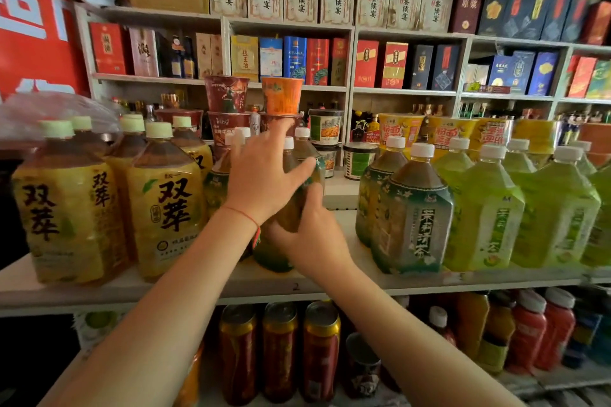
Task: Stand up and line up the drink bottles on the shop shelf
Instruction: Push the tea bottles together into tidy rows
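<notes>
Centrally, on the middle shelf (231, 287), a dark-labelled tea bottle (291, 208) is held between both hands, in the gap between the yellow-labelled bottles (165, 208) on the left and the dark green jasmine-tea bottles (413, 218) on the right. It appears to be tilted slightly, with its base near the front edge of the shelf, though much of it is hidden by the hands. The right hand (314, 238) is wrapped round its lower body, fingers curled against the label. The left hand (264, 175) is laid against its upper part with fingers spread and fairly straight, the thumb reaching across the shoulder; whether it grips or only steadies cannot be told.

A large, full plastic bottle of this kind is judged heavy and fairly stiff, with a smooth film label likely to be slippery; it is best taken low round the body with a second hold at the shoulder or neck, not by the white cap (288, 143).

Further right, light green bottles (486, 208) are ranged in rows. The shelf board is pale, flat and smooth, so sliding is judged easy. Behind, instant noodle cups (281, 96) are stacked, boxed liquor (297, 56) fills the wall shelves, and cans (281, 350) stand on the shelf below.
</notes>
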### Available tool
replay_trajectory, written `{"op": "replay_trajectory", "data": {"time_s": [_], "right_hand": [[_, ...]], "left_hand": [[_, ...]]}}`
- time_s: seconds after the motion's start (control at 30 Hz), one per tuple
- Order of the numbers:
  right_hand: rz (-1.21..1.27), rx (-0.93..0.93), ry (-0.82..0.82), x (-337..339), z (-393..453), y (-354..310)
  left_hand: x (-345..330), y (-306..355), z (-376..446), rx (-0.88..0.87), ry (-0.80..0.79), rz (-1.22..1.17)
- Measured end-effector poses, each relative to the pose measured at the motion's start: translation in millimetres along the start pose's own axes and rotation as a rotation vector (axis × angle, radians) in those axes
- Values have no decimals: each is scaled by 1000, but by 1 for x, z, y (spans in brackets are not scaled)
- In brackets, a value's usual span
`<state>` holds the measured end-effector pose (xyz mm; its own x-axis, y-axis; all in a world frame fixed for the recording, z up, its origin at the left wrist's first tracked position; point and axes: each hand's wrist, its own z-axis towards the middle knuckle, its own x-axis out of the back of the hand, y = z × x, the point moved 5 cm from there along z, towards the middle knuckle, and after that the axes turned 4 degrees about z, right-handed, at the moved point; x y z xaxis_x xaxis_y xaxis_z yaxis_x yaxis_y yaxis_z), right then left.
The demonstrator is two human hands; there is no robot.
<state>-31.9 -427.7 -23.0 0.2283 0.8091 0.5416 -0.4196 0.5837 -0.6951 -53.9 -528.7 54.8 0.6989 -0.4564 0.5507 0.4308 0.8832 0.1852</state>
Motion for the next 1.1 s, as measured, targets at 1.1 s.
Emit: {"op": "replay_trajectory", "data": {"time_s": [1.1], "right_hand": [[298, -366, 236, 6, 96, 52]], "left_hand": [[4, 19, -13, 180, 147, 187]]}}
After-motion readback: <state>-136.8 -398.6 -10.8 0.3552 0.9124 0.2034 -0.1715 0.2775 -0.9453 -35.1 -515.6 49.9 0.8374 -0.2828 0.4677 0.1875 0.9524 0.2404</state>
